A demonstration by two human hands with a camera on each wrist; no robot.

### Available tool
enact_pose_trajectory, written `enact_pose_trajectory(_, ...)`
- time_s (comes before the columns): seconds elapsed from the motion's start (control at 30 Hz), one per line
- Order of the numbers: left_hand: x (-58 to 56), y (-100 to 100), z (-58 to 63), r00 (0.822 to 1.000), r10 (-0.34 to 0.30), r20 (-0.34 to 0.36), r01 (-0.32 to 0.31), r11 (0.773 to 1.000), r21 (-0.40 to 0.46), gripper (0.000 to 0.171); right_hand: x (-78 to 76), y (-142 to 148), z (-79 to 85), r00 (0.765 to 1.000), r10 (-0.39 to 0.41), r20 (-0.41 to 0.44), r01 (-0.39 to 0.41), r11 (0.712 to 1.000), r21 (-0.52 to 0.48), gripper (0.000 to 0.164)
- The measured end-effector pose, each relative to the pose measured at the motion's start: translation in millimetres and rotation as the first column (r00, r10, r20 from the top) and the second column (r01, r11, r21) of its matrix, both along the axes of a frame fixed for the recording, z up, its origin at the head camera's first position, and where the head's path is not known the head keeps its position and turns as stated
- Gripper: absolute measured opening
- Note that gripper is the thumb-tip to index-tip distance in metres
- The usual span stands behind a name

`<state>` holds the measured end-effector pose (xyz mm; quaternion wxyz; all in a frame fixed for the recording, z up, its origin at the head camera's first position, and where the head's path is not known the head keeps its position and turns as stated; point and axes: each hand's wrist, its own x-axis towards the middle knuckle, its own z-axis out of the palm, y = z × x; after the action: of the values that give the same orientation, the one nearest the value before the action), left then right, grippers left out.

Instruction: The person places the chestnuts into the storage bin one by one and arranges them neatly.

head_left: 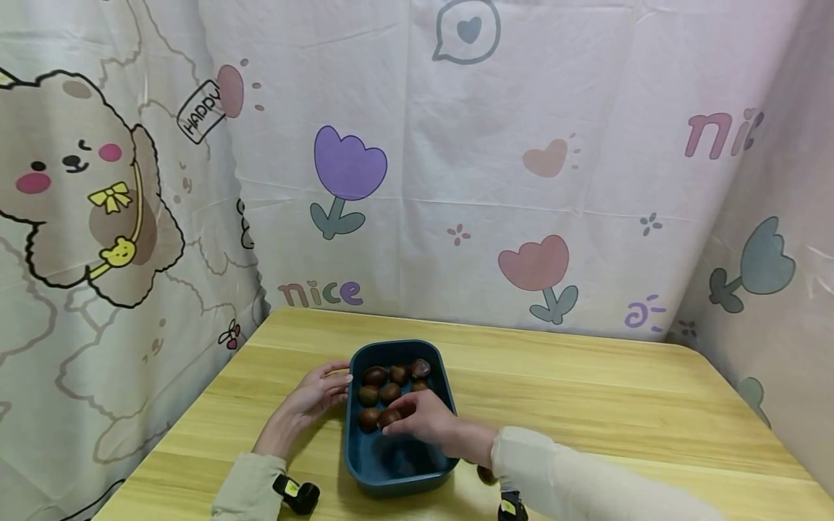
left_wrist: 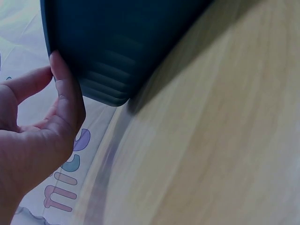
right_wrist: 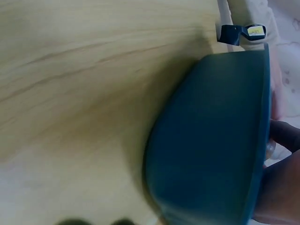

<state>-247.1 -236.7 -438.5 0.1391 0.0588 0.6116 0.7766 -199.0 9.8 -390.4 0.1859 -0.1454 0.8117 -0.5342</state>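
Observation:
A deep blue rectangular box (head_left: 400,481) stands on the table, with several brown chestnuts (head_left: 375,376) lying in its far half. My right hand (head_left: 426,418) reaches in over the box's right side. Between its thumb and fingers it pinches a chestnut (head_left: 389,417), low in the box beside another chestnut (head_left: 368,419). Fingertips of my left hand (head_left: 317,394) touch the box's left side near the rim; the left wrist view shows the fingers (left_wrist: 65,89) against the outer wall. In the right wrist view the box wall hides most of the right hand (right_wrist: 281,187).
A chestnut (head_left: 486,475) lies on the wooden table (head_left: 586,391) right of the box, partly covered by the right forearm. Dark round shapes (right_wrist: 75,222) show at the bottom of the right wrist view. A printed curtain (head_left: 456,145) hangs behind the table and at both sides.

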Motion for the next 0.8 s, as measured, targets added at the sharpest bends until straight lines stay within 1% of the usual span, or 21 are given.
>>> enact_pose_trajectory(0.13,0.3,-0.8,-0.4,1.0,0.004,0.001,-0.004,1.0,0.001,0.044,0.8,-10.9,-6.7,1.0,0.021,0.017,-0.021,1.0,0.009,0.021)
enact_pose_trajectory(0.4,-0.1,-1.7,0.2,1.0,0.002,0.0,-0.002,1.0,-0.01,0.045,1.6,-26.5,-11.4,1.0,-0.022,0.019,0.021,1.0,0.01,0.025)
enact_pose_trajectory(0.57,0.2,-0.8,1.0,1.0,0.004,0.003,-0.004,1.0,-0.009,0.043,2.7,-29.6,-14.0,0.999,-0.031,0.02,0.03,0.999,0.02,0.025)
enact_pose_trajectory(0.8,0.2,-1.2,-0.6,1.0,0.014,0.005,-0.014,1.0,-0.009,0.043,2.2,-27.4,-13.7,1.0,-0.008,0.001,0.008,0.999,0.043,0.02)
